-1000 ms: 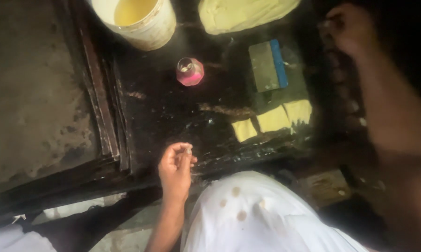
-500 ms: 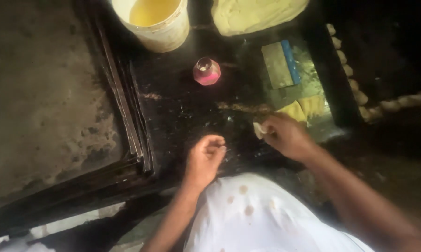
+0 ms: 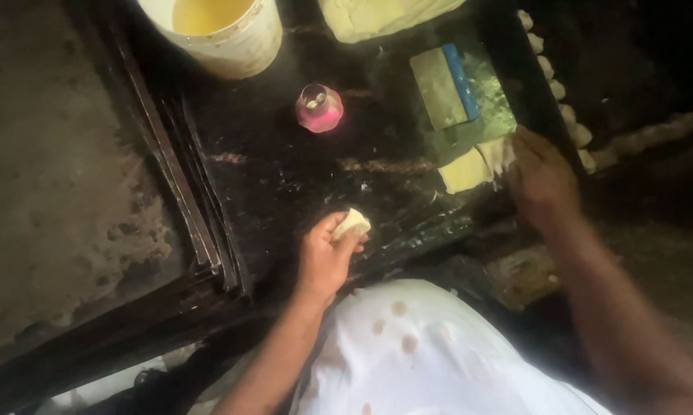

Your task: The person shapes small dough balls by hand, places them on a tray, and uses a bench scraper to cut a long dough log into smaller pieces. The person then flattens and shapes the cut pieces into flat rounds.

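My left hand [image 3: 327,257] is closed around a small pale piece of dough [image 3: 352,224] just above the dark greasy worktop [image 3: 285,169]. To the right, my right hand [image 3: 542,177] rests with its fingers on pale cut dough squares [image 3: 469,169] at the edge of the worktop; whether it grips one is unclear. A flat scraper with a blue handle [image 3: 442,84] lies just beyond those squares.
A white bucket of yellow liquid [image 3: 220,27] stands at the top. A small pink cup [image 3: 319,107] sits mid-worktop. A large pale dough slab [image 3: 385,15] lies at the top edge. Shaped dough pieces [image 3: 569,115] line a dark tray on the right. Stacked dark trays [image 3: 200,207] lie left.
My right hand came down from the upper right, met my left hand at the middle, then moved right to the dough squares. My left hand now holds a dough piece.
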